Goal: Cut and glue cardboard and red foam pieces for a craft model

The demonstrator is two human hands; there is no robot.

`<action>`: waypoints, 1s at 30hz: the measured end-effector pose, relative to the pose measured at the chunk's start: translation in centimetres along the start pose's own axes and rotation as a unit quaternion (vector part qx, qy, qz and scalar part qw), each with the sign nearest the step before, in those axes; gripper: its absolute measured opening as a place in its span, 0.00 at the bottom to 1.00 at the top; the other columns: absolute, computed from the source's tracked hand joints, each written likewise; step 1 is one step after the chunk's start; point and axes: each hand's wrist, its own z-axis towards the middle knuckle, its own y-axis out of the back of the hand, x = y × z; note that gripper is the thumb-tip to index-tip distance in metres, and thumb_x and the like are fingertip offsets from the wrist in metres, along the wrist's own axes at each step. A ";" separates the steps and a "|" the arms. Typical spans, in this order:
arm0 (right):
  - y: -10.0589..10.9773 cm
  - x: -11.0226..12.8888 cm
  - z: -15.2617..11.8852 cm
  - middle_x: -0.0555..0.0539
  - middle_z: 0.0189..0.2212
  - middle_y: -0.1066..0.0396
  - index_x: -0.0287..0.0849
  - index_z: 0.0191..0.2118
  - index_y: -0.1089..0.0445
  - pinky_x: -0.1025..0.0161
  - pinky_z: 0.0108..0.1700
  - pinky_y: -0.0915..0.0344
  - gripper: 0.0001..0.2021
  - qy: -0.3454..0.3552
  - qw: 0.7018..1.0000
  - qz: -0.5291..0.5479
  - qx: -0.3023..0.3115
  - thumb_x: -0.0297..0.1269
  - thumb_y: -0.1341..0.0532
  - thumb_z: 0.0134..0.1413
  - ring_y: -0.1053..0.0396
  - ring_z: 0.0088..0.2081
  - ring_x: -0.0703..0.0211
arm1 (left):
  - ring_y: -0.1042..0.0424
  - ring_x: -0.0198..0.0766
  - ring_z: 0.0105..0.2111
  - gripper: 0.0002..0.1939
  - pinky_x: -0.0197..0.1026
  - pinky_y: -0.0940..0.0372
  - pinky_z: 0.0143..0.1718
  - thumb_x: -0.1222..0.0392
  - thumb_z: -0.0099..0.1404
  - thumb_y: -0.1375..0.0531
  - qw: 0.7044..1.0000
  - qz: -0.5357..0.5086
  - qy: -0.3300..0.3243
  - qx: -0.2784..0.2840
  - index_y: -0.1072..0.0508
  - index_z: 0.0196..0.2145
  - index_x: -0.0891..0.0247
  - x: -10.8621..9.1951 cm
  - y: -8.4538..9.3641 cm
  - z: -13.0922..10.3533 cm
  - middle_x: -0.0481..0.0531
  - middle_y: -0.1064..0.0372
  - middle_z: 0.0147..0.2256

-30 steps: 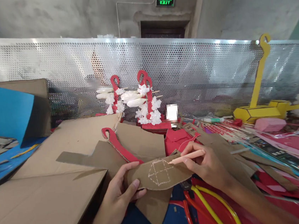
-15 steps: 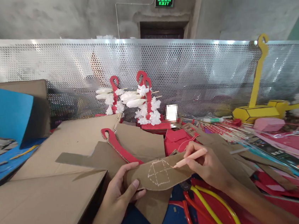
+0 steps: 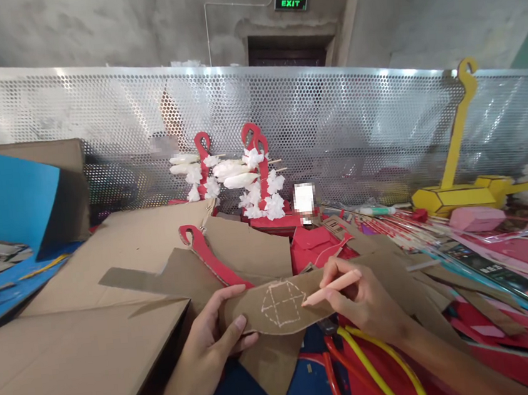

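Cardboard is clamped by the left hand, seemingly for steadiness; a pencil is pinched by the right hand.

One camera alone here, riding on the head, and it's looking forward and down! Closest to the lens, low and central, the bare left hand and the bare right hand; farther out, the silver perforated metal screen spans the view; beyond it, up top, the rough grey concrete wall.
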 end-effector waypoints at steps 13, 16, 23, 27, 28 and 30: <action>-0.3 0.7 -0.4 0.47 0.29 0.33 0.43 0.30 0.16 0.68 0.27 0.43 0.13 -0.007 0.999 -0.013 0.052 0.36 0.40 0.55 0.38 0.28 0.64 | 0.23 0.48 0.47 0.29 0.42 0.22 0.45 0.44 0.58 0.28 1.000 0.005 0.008 0.001 0.25 0.54 0.54 0.2 0.1 0.0 0.54 0.26 0.50; -0.2 0.7 -0.5 0.48 0.28 0.35 0.43 0.29 0.18 0.67 0.26 0.44 0.13 -0.004 0.999 0.007 0.039 0.38 0.40 0.56 0.38 0.28 0.64 | 0.23 0.47 0.47 0.29 0.42 0.22 0.45 0.44 0.58 0.29 1.000 0.004 0.004 0.004 0.26 0.55 0.54 0.2 0.1 0.0 0.54 0.27 0.50; 2.2 1.3 -0.5 0.49 0.33 0.26 0.46 0.41 0.27 0.63 0.36 0.34 0.09 0.039 0.991 -0.009 -0.127 0.43 0.42 0.68 0.31 0.32 0.59 | 0.23 0.49 0.48 0.30 0.43 0.23 0.47 0.45 0.58 0.28 1.000 -0.014 0.014 -0.015 0.25 0.55 0.56 -0.5 -0.1 -0.3 0.55 0.26 0.48; 5.0 0.2 0.4 0.45 0.47 0.22 0.50 0.53 0.27 0.51 0.57 0.36 0.13 0.078 0.974 -0.151 -0.151 0.42 0.45 0.71 0.26 0.49 0.49 | 0.22 0.45 0.45 0.30 0.38 0.23 0.44 0.48 0.58 0.28 0.999 -0.030 0.005 -0.034 0.27 0.56 0.56 -0.6 -0.1 -0.5 0.54 0.25 0.49; 5.8 -0.2 0.7 0.44 0.47 0.22 0.50 0.52 0.27 0.49 0.58 0.36 0.12 0.077 0.970 -0.189 -0.133 0.42 0.44 0.70 0.26 0.51 0.48 | 0.21 0.44 0.44 0.30 0.38 0.23 0.41 0.49 0.58 0.28 0.999 -0.034 0.003 -0.037 0.27 0.57 0.56 -0.7 -0.2 -0.5 0.54 0.25 0.49; 7.1 -0.9 1.2 0.44 0.47 0.21 0.49 0.49 0.24 0.49 0.55 0.34 0.12 0.054 0.968 -0.234 -0.078 0.44 0.41 0.67 0.25 0.49 0.46 | 0.21 0.42 0.40 0.30 0.36 0.23 0.37 0.50 0.58 0.28 0.998 -0.042 -0.005 -0.045 0.27 0.56 0.57 -1.1 -0.4 -0.6 0.54 0.25 0.46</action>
